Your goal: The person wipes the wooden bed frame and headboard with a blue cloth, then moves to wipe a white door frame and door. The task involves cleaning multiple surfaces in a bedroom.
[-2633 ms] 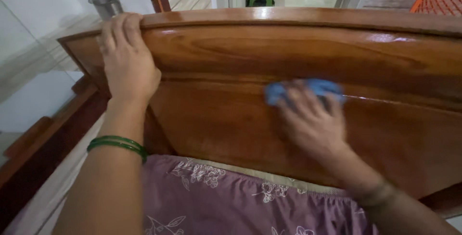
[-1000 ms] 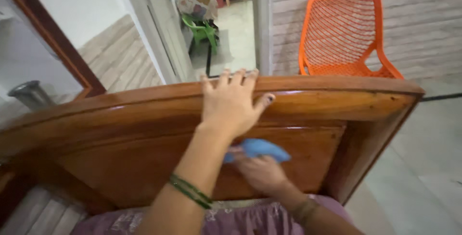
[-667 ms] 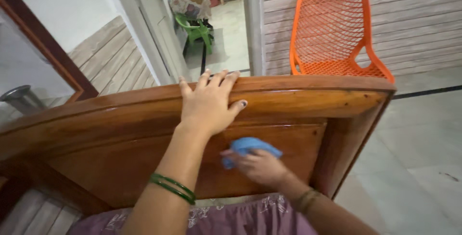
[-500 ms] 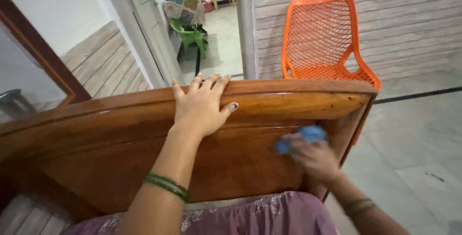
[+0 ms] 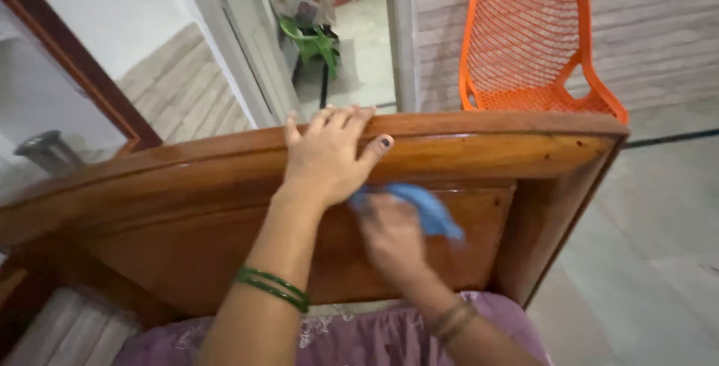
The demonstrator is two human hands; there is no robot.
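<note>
Wiping back toward the centre of the frame, my right hand has carried the blue cloth away from the right post of the wooden headboard, where it was half a second ago. The cloth now lies pressed against the lower panel, just under my left hand. My right hand's fingers are bunched on the cloth, though blurred. My left hand stays spread flat over the top rail, fingers hooked over its edge. I judge the right end wiped.

- Bed: glossy brown wooden headboard with a curved top rail and a side post at right.
- Purple sheet: floral print, covering the mattress below the headboard.
</note>
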